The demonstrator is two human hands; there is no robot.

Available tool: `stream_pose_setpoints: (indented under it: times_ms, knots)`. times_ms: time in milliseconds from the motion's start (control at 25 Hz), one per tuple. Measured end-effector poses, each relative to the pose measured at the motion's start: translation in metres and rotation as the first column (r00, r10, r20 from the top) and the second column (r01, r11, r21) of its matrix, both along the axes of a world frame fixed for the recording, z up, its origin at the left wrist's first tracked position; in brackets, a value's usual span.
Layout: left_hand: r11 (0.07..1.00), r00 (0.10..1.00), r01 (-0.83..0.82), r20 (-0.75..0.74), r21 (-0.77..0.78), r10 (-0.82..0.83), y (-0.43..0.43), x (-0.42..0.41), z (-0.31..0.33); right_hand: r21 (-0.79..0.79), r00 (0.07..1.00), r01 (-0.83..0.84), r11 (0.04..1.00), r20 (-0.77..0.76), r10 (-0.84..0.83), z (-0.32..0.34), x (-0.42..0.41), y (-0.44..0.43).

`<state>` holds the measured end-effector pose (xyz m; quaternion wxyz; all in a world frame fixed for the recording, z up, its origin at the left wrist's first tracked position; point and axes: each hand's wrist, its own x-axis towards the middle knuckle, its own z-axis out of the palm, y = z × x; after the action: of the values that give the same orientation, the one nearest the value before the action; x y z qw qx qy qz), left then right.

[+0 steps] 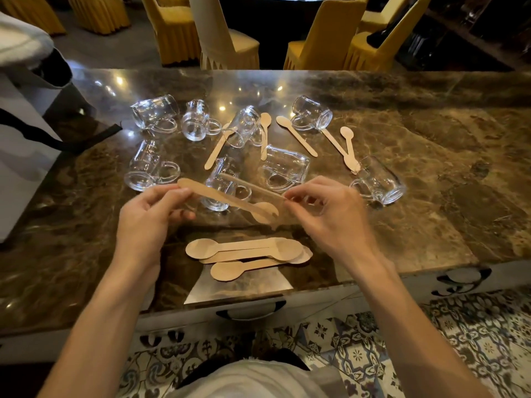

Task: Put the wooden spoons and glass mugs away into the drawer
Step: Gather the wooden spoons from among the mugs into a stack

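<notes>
My left hand (149, 216) pinches the handle end of a wooden spoon (227, 198) held above the marble counter (431, 173), bowl end toward the right. My right hand (330, 216) pinches the end of a second wooden spoon (253, 186) that points left, edge-on. A small pile of wooden spoons (247, 252) lies near the counter's front edge, below my hands. Several more spoons (296, 135) lie scattered among several glass mugs (153, 168) that rest on their sides further back. A closed drawer with a dark handle (250, 311) sits under the counter edge.
A white bag with a black strap (26, 133) stands on the counter's left end. Another drawer handle (459, 278) shows at the right. Yellow-covered chairs (313, 38) stand beyond the counter. Patterned floor tiles (431, 340) lie below me.
</notes>
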<state>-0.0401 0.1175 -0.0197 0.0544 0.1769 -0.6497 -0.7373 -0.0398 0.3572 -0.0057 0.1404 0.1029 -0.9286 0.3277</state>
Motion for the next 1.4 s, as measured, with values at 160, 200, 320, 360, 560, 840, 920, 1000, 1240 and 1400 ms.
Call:
stream_pose_setpoints:
  times_ms: [160, 200, 320, 360, 560, 840, 920, 1000, 1240, 1400]
  knots:
    - [0.998, 0.996, -0.035, 0.076, -0.056, 0.039, -0.001, 0.015, -0.018, 0.076, 0.999, -0.052, 0.996, 0.001, 0.052, -0.010, 0.009, -0.012]
    - [0.997, 0.996, -0.034, 0.083, -0.074, 0.040, 0.000, 0.017, -0.020, 0.087, 0.998, -0.062, 0.994, 0.007, 0.062, -0.012, 0.010, -0.014]
    - [0.990, 0.994, -0.009, 0.109, -0.142, 0.025, 0.000, 0.023, -0.024, 0.119, 0.997, -0.083, 0.989, 0.009, 0.083, -0.021, 0.013, -0.019]
    - [0.979, 0.993, 0.019, 0.120, -0.203, 0.006, -0.002, 0.024, -0.025, 0.135, 0.996, -0.083, 0.987, 0.005, 0.084, -0.024, 0.013, -0.020]
    - [0.650, 0.988, 0.146, 0.147, -0.746, -0.053, -0.012, 0.030, -0.030, 0.211, 0.995, -0.094, 0.973, -0.007, 0.097, -0.037, 0.014, -0.023]
    - [0.204, 0.983, 0.146, 0.118, -0.968, -0.144, -0.015, 0.031, -0.031, 0.265, 0.993, -0.098, 0.959, -0.039, 0.113, -0.045, 0.015, -0.025]
    - [0.128, 0.977, 0.149, 0.125, -0.980, -0.175, -0.018, 0.029, -0.031, 0.269, 0.993, -0.096, 0.958, -0.041, 0.111, -0.046, 0.016, -0.026]
    - [0.073, 0.970, 0.157, 0.139, -0.985, -0.201, -0.020, 0.026, -0.030, 0.268, 0.994, -0.093, 0.959, -0.038, 0.107, -0.047, 0.016, -0.025]
    - [0.032, 0.948, 0.206, 0.191, -0.978, -0.255, -0.027, 0.017, -0.023, 0.274, 0.993, -0.110, 0.955, -0.015, 0.119, -0.047, 0.016, -0.026]
    - [0.081, 0.942, 0.225, 0.196, -0.971, -0.271, -0.031, 0.016, -0.022, 0.250, 0.993, -0.116, 0.961, 0.004, 0.119, -0.043, 0.014, -0.028]
